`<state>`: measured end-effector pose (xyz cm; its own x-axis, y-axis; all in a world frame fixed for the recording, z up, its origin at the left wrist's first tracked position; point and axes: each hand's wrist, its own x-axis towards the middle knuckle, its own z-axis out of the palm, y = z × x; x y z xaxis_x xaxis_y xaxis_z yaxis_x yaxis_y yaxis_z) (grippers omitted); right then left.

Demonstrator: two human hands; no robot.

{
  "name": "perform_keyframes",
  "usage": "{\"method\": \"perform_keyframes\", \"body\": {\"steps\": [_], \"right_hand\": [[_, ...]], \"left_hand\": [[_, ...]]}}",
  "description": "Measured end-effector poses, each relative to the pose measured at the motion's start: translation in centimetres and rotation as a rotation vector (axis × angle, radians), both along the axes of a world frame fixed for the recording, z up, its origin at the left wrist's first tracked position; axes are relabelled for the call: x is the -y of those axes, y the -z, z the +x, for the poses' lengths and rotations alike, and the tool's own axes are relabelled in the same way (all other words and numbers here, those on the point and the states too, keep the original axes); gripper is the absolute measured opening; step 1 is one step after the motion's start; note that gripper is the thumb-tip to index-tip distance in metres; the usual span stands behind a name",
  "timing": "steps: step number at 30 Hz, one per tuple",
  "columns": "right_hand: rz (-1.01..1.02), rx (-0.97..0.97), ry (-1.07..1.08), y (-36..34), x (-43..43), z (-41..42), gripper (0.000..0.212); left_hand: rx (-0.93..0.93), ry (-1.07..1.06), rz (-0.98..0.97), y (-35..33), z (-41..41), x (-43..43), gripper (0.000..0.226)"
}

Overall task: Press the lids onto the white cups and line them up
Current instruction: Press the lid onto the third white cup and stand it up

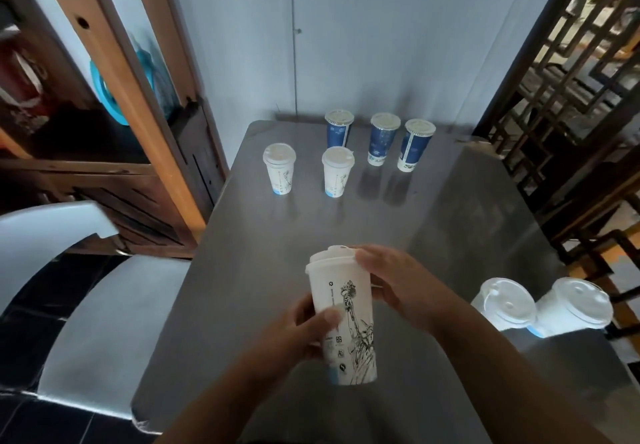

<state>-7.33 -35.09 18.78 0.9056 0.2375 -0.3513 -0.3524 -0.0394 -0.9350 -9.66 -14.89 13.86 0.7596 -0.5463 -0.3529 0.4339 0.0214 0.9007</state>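
A white cup (346,326) with a black statue drawing is held above the near part of the grey table (450,222). My left hand (304,329) grips its lower body, thumb across the front. My right hand (398,281) curls round the white lid (332,255) at the cup's rim. Two lidded white cups (280,173) (336,171) stand side by side at the far left of the table. Two more lidded white cups (505,303) (575,308) stand at the near right edge.
Three lidded blue cups (338,130) (382,138) (415,144) stand in a row at the back by the wall. A metal chair (104,305) is at the left, a wooden cabinet (114,104) behind it, and a wooden lattice screen (571,80) at the right.
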Motion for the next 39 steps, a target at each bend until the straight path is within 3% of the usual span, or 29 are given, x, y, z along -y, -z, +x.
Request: {"method": "perform_keyframes", "body": {"steps": [5, 10, 14, 16, 18, 20, 22, 24, 29, 34, 36, 39], "right_hand": [[0.084, -0.006, 0.166, 0.6, -1.0, -1.2, 0.051], [0.278, -0.313, 0.269, 2.6, -2.0, -3.9, 0.052], [0.426, -0.344, 0.286, 2.7, -2.1, -4.5, 0.042], [0.319, -0.242, 0.368, 2.7, -1.9, -4.3, 0.032], [0.074, -0.049, 0.416, 2.7, -1.3, -4.1, 0.019], [-0.303, 0.179, 0.386, 2.7, -0.3, -4.0, 0.027], [-0.55, 0.357, 0.293, 2.2, 0.2, -4.2, 0.044], [-0.615, 0.492, 0.2, 1.8, 0.2, -4.3, 0.053], [-0.714, 0.702, 0.017, 1.5, -0.5, -4.5, 0.061], [-0.653, 0.648, 0.033, 1.5, -0.7, -4.4, 0.058], [-0.521, 0.508, 0.099, 1.4, -1.0, -4.4, 0.05], [-0.233, 0.233, 0.185, 1.8, -1.3, -4.1, 0.036]], "left_hand": [[-0.005, -0.112, -0.1, -0.3, 0.0, -0.4, 0.057], [0.01, -0.307, -0.266, -0.5, 1.4, -0.9, 0.053], [-0.009, -0.292, -0.236, 0.0, 1.6, -0.8, 0.054], [-0.054, -0.266, -0.133, 0.2, 1.7, -1.2, 0.062], [-0.185, -0.285, -0.047, 0.9, 1.9, -2.2, 0.062], [-0.304, -0.318, 0.053, 1.6, 2.2, -3.5, 0.047], [-0.359, -0.384, 0.108, 2.0, 3.0, -4.7, 0.034], [-0.384, -0.444, 0.109, 1.8, 3.9, -5.2, 0.029], [-0.343, -0.376, 0.153, 0.9, 5.8, -5.7, 0.062], [-0.259, -0.354, 0.122, 1.2, 5.7, -5.5, 0.059], [-0.205, -0.352, 0.069, 1.1, 5.5, -5.4, 0.059], [-0.098, -0.357, -0.089, 1.0, 5.1, -5.4, 0.078]]}}
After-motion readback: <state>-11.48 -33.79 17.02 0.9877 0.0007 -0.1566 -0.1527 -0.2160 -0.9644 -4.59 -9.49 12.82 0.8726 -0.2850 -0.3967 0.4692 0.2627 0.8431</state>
